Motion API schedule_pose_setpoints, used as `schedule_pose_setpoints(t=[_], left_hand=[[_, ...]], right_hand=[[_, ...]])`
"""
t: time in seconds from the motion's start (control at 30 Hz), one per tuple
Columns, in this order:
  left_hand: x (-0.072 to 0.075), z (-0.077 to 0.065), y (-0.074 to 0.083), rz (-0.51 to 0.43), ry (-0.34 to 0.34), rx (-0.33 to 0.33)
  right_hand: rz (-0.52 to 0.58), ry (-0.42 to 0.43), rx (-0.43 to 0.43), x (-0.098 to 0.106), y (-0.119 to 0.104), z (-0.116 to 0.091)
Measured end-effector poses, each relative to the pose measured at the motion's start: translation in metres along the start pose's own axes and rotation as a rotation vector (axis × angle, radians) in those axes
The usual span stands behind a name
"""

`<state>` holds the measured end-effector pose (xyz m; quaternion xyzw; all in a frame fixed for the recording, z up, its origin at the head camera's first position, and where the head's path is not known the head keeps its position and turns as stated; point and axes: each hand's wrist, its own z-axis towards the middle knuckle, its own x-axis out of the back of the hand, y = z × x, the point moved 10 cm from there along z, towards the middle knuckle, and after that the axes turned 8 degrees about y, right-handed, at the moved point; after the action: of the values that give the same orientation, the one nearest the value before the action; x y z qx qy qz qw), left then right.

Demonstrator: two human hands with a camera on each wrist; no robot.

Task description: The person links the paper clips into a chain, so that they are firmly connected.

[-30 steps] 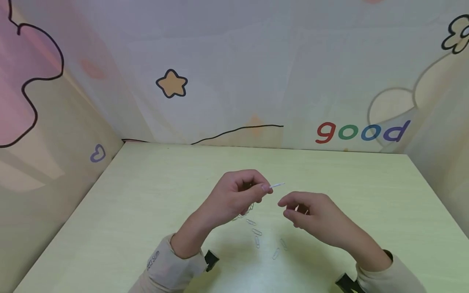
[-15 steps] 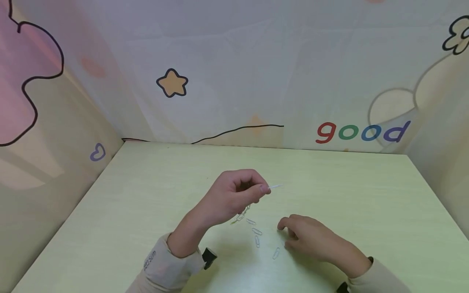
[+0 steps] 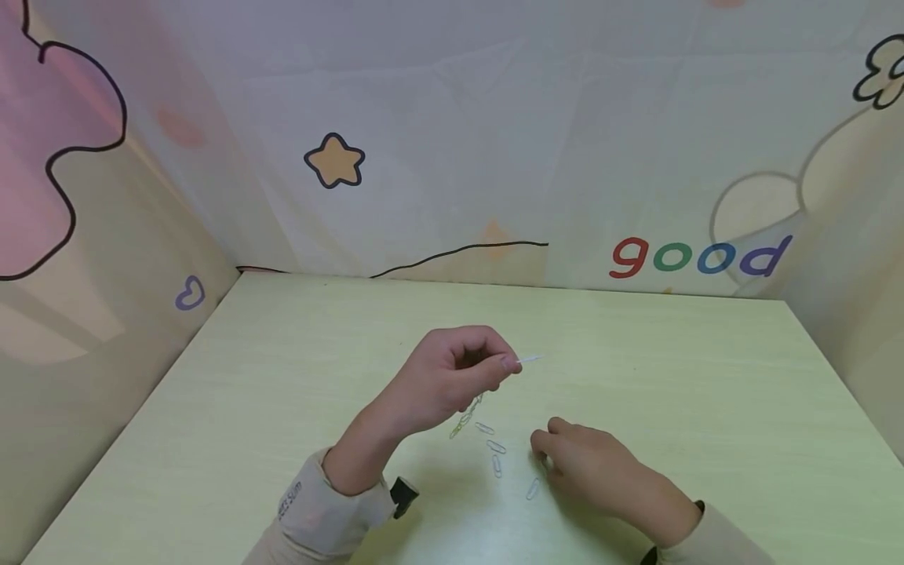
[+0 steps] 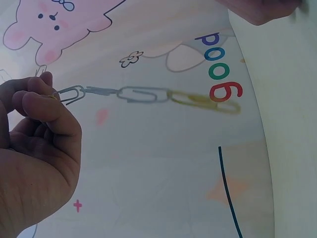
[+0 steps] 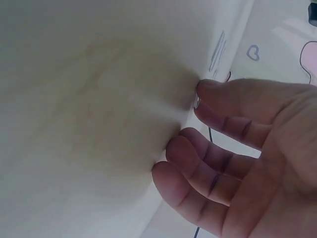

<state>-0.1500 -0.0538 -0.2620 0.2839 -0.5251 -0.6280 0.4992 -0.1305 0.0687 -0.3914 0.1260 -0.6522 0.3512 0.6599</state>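
My left hand [image 3: 452,380] is raised over the table, pinching a paper clip [image 3: 530,359] whose end juts out past thumb and forefinger. From the same fingers hangs a chain of linked paper clips [image 4: 143,94], silvery ones with a yellow one at its lower end. Down at the tabletop, my right hand [image 3: 596,471] pinches another paper clip [image 5: 196,103] between thumb and forefinger; most of that clip is hidden by the fingertips. Its other fingers are bent, with their tips at the table surface.
Loose paper clips lie between the hands: one [image 3: 484,428] below the chain, two nearer the front [image 3: 497,447], and one [image 3: 533,489] just left of the right hand. The pale table [image 3: 318,353] ends at a printed backdrop [image 3: 438,157] behind and at the sides.
My right hand has come down from beside the left hand to the table and closed its thumb and forefinger on a loose paper clip. The left hand has barely moved; its chain hangs lower in view.
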Motion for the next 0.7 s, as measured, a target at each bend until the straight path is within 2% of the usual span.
schedule_pose_setpoints(t=[0.23,0.47,0.57,0.7], left_hand=[[0.001,-0.001,-0.001,0.014,0.013,0.015],[0.002,-0.001,-0.002,0.018,0.02,0.016],[0.002,-0.001,-0.001,0.02,0.021,0.014],[0.003,-0.001,-0.001,0.021,0.024,0.01]], right_hand=[[0.09,-0.032,0.0,0.003,0.003,0.003],[0.288,-0.098,0.02,0.012,0.001,0.008],[0.365,-0.088,-0.002,0.024,0.001,0.012],[0.466,-0.025,-0.031,0.053,0.0,0.015]])
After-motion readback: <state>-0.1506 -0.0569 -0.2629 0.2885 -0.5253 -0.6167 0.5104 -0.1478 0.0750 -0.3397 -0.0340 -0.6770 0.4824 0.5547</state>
